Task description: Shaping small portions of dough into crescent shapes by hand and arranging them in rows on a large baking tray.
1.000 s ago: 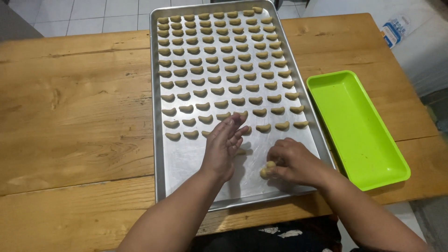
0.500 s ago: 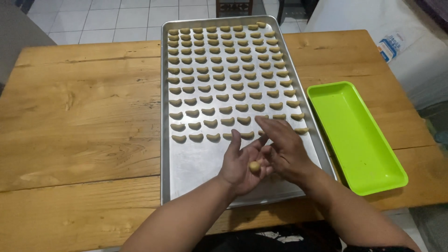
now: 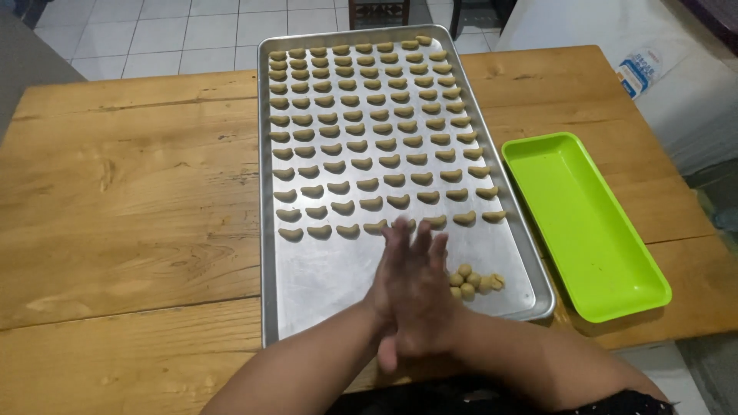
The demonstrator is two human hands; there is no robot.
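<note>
My left hand (image 3: 384,296) and my right hand (image 3: 430,296) are pressed palm to palm, fingers straight, over the near bare part of a large metal baking tray (image 3: 266,230). The dough piece seen between them earlier is now hidden by the palms. Several small dough balls (image 3: 473,283) lie in a pile just right of my hands. Rows of crescent-shaped dough pieces (image 3: 369,123) fill the tray from its far end down to just beyond my fingertips.
The tray lies lengthwise on a wooden table (image 3: 131,200). An empty bright green rectangular tray (image 3: 584,223) sits to its right near the table edge. A white surface with a small packet (image 3: 636,73) stands beyond the table at right; tiled floor at the back.
My right hand picked a dough ball from the pile and brought it to my left hand. Both palms have now closed flat over it, and the pile is uncovered.
</note>
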